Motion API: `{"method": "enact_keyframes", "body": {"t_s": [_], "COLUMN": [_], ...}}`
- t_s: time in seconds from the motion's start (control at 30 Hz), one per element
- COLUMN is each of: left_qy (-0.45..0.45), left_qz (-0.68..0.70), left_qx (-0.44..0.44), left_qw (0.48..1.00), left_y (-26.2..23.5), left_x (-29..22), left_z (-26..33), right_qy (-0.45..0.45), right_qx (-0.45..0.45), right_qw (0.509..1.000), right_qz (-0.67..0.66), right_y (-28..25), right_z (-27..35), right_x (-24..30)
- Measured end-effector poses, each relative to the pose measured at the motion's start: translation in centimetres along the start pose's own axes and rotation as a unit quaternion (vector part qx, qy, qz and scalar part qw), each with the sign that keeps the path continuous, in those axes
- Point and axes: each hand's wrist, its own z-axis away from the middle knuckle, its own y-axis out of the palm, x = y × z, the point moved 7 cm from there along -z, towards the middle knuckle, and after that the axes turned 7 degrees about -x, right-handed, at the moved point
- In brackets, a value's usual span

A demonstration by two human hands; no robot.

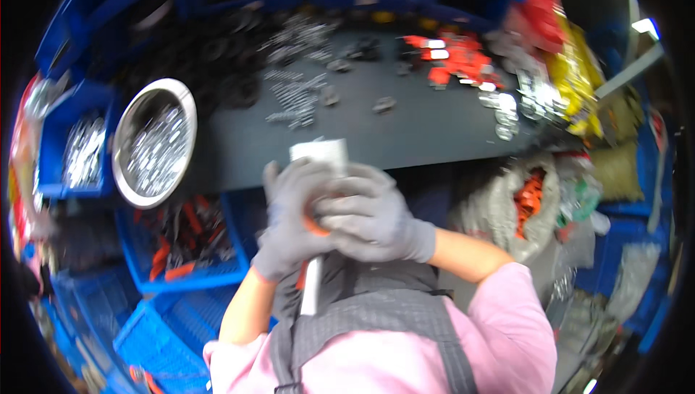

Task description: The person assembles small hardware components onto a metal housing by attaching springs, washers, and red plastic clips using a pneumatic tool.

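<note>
Just below the near edge of the bench, both gloved hands sit together over the person's lap: left hand wrapped round a white strip-like part with orange on it, right hand folded over the top of the left, fingers closed on the same piece. The upper end of the white part pokes out above the knuckles, the lower end hangs down past the left wrist. Blurred, so exact finger contact unclear

Looks like mid-assembly, pressing or seating the orange bit onto the white part. Next move likely needs firm squeeze with both hands kept aligned

Left of the hands: round steel bowl of small metal pieces at the bench edge, blue crate with orange parts under it. Springs and red parts lie further back on the bench
</note>
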Motion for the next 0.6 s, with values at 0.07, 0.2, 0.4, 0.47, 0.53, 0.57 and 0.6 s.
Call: {"method": "enact_keyframes", "body": {"t_s": [0.07, 0.2, 0.4, 0.47, 0.53, 0.57, 0.6], "left_qy": [-0.018, -0.067, -0.075, -0.042, -0.042, -0.037, -0.031], "left_qz": [-0.024, -0.009, 0.013, 0.006, 0.003, 0.003, 0.003], "left_qx": [0.006, 0.036, 0.05, 0.027, 0.034, 0.03, 0.029], "left_qw": [1.0, 0.997, 0.996, 0.999, 0.999, 0.999, 0.999], "left_y": [0.4, 0.0, -0.1, -0.1, 0.2, 0.3, 0.3], "left_x": [0.6, -0.6, -0.2, -0.3, -0.3, -0.5, -0.7], "left_z": [0.7, 0.4, 0.8, 0.5, 0.2, 0.0, -0.1], "right_qy": [0.03, 0.123, 0.367, 0.475, 0.425, 0.44, 0.455], "right_qx": [-0.046, -0.39, -0.456, -0.358, -0.361, -0.41, -0.457], "right_qw": [0.998, 0.883, 0.79, 0.775, 0.808, 0.789, 0.761], "right_qz": [0.024, 0.232, 0.181, 0.213, 0.193, 0.129, 0.066], "right_y": [-2.4, -15.5, -30.3, -32.5, -31.2, -30.2, -29.1], "right_z": [0.4, 6.0, 21.8, 25.0, 23.8, 25.2, 26.8], "right_x": [-0.3, -2.7, -15.9, -16.7, -15.5, -15.5, -15.3]}}
